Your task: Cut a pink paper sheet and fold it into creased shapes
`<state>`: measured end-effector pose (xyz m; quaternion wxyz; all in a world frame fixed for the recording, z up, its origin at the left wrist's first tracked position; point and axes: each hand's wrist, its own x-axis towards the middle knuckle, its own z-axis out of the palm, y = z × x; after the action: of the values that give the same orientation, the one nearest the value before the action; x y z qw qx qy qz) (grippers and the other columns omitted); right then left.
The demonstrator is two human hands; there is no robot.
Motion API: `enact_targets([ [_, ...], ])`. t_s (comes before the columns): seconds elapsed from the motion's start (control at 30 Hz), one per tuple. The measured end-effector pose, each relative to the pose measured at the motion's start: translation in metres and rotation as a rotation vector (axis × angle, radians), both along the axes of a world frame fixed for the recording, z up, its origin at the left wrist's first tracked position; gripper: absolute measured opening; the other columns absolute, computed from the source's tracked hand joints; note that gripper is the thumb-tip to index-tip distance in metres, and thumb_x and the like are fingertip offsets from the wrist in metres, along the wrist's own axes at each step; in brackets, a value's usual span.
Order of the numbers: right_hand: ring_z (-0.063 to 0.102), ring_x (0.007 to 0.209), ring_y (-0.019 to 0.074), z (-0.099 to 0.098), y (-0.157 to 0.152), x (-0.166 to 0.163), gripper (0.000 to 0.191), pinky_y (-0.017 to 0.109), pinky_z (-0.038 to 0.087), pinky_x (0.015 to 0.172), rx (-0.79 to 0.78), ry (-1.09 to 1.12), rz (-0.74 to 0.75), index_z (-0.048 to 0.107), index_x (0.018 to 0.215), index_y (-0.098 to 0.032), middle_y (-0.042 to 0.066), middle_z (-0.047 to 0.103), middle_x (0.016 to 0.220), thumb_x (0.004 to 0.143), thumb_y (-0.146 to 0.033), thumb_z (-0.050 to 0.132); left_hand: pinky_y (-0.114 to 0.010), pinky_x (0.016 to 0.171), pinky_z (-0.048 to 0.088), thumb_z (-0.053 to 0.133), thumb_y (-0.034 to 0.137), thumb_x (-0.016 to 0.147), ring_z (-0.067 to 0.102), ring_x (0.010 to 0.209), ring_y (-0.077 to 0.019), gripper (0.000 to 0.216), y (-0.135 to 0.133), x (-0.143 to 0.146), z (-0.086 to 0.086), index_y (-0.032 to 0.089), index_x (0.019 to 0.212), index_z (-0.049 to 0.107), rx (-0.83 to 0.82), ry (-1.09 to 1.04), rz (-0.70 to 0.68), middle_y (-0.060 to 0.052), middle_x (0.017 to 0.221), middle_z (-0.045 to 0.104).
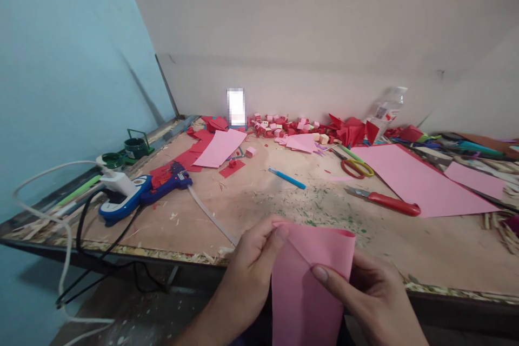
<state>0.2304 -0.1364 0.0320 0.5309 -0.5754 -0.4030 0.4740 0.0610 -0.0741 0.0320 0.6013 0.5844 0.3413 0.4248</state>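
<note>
With both your left hand (253, 259) and right hand (371, 294) pinched on the pink paper sheet (308, 286) held just off the near table edge (170, 255), align the folded corner squarely before pressing the crease flat.

No text, brand or number can be read; the label on the bottle (388, 107) is too small to be made out.

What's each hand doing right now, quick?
Left hand: closed, pinching the top corner of the pink paper sheet.
Right hand: closed on the same sheet, thumb pressing its folded edge.
</note>
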Motion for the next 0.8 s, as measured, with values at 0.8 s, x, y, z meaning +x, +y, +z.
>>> enact_targets([
  [0.8, 0.042, 0.053, 0.0140, -0.014, 0.005, 0.011, 0.061, 0.024, 0.039, 0.052, 0.219, -0.240, 0.013, 0.055, 0.053, -0.019, -0.001, 0.045, 0.056, 0.092, -0.064, 0.068, -0.026, 0.066, 0.038, 0.040, 0.036, 0.107, 0.054, 0.067, -0.0141, 0.034, -0.018, -0.003, -0.005, 0.022, 0.086, 0.062, 0.279, 0.327, 0.246, 0.004, 0.069, 0.055],
])
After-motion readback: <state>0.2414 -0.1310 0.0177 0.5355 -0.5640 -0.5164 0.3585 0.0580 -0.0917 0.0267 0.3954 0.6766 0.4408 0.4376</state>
